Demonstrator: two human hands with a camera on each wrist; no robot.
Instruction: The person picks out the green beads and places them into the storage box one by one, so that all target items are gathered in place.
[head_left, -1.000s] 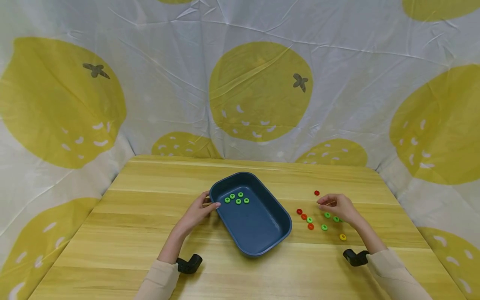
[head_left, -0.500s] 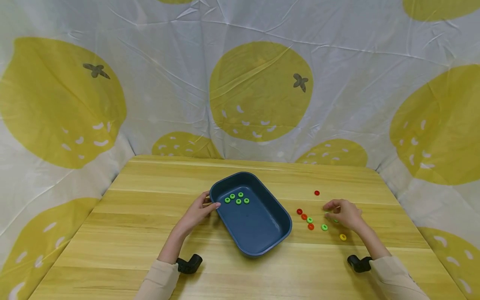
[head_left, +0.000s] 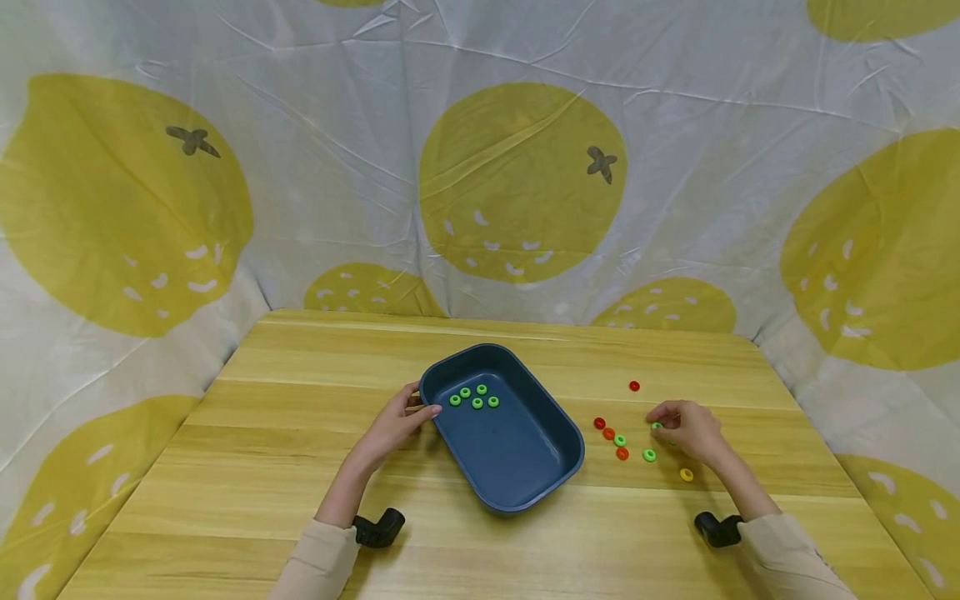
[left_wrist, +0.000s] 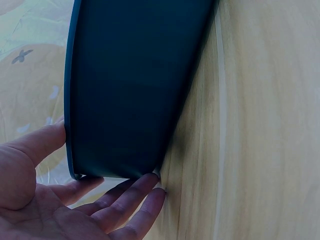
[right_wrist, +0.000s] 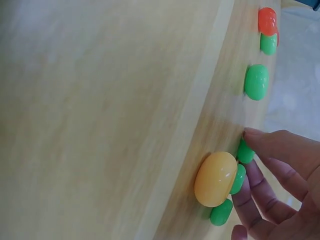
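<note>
In the head view, a dark blue plastic basin (head_left: 498,450) lies at a slant on the table, with several green ring-shaped beads (head_left: 477,403) near its far left end. My left hand (head_left: 395,423) holds that end, thumb at the rim and fingers along the outer wall; the left wrist view shows the fingers (left_wrist: 127,202) low against the wall. To the right, my right hand (head_left: 688,429) pinches a green ring-shaped bead (head_left: 656,426) between thumb and fingers. In the right wrist view, other green beads (right_wrist: 221,212) and a yellow bead (right_wrist: 216,179) lie close by the fingers.
Between basin and right hand lie two dark red beads (head_left: 599,423), orange beads (head_left: 622,454) and green beads (head_left: 649,455). The wooden table (head_left: 247,467) ends at a lemon-print cloth (head_left: 517,183) behind. Each wrist wears a black camera mount (head_left: 379,528).
My right hand has shifted slightly right and nearer me, down to the green beads, and now pinches one. The left hand and the basin have stayed still.
</note>
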